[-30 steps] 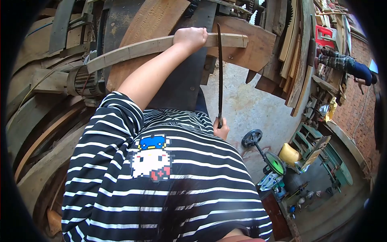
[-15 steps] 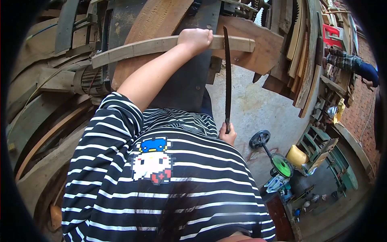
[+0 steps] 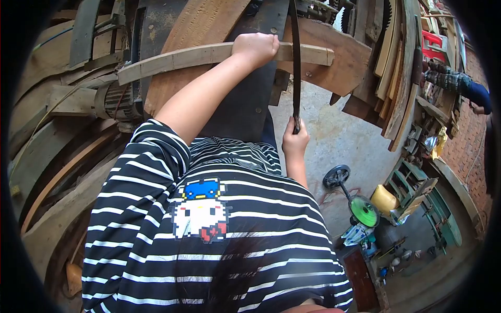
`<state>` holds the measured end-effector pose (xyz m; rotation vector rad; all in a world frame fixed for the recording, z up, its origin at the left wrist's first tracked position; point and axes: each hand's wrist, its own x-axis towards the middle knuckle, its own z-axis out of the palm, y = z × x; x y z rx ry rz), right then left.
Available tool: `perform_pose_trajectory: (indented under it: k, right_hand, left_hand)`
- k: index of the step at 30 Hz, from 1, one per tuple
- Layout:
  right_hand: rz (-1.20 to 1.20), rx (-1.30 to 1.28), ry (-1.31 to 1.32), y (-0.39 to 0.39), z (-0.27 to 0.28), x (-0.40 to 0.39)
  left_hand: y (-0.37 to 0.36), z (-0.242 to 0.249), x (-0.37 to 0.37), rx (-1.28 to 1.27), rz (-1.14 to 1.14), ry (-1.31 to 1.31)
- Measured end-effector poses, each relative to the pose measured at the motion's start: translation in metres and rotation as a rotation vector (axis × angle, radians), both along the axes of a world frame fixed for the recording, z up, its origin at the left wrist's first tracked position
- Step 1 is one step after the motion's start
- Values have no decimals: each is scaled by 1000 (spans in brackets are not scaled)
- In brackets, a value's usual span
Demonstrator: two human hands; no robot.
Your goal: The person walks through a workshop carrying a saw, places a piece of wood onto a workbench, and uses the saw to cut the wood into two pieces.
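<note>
A long pale wooden strip (image 3: 177, 61), slightly curved, lies across brown boards on the dark bench. My left hand (image 3: 255, 50) is closed round it, right of its middle. Below and to the right, my right hand (image 3: 295, 136) grips the handle of a long, dark handsaw (image 3: 296, 68). The saw blade points away from me and crosses the strip just right of my left hand, near the strip's right end. A brown board (image 3: 336, 65) lies under that end. Whether the teeth are cutting into the wood cannot be made out.
A dark metal bench top (image 3: 237, 99) is in front of me. A motor (image 3: 116, 100) sits at the left. Stacked planks (image 3: 399, 78) stand at the right. Beyond them is another person (image 3: 459, 83). A green fan (image 3: 364, 211) and a yellow container (image 3: 384, 199) are at the lower right.
My right hand has moved forward, away from my body, and the saw blade has slid farther across the strip. My left hand still holds the strip.
</note>
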<state>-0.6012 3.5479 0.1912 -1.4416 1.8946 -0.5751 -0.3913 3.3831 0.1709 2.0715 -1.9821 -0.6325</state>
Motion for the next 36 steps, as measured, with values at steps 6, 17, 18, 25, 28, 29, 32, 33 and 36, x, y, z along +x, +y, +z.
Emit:
perform_pose_trajectory:
  k: [6,17,18,25,28,29,32,33,36]
  right_hand:
    - [-61,77,157,115,4,-40]
    - [-28,-17,7,-18,-5,19]
    - [-25,-31,6,-5,-5,15]
    - [-80,34,78,108,-29,-43]
    - [-22,-21,52,53,-27,-31]
    - [13,-39,35,22,-22,-22]
    - [44,-31,11,-34,-10,2]
    - [53,-70,29,-38,-10,2]
    - [18,-30,32,-6,-16,-9]
  left_hand:
    - [-1,-3,0,-58,0,-35]
    - [-3,-3,-2,-9,42,-60]
    - [-3,-3,-2,9,50,-55]
    - [-5,-3,1,50,27,-43]
    - [-5,-3,0,57,9,-38]
    - [-4,-3,0,53,7,-44]
    - [-4,-2,0,62,16,-53]
    - [-7,-1,0,76,29,-53]
    - [-7,-2,-1,70,52,-44]
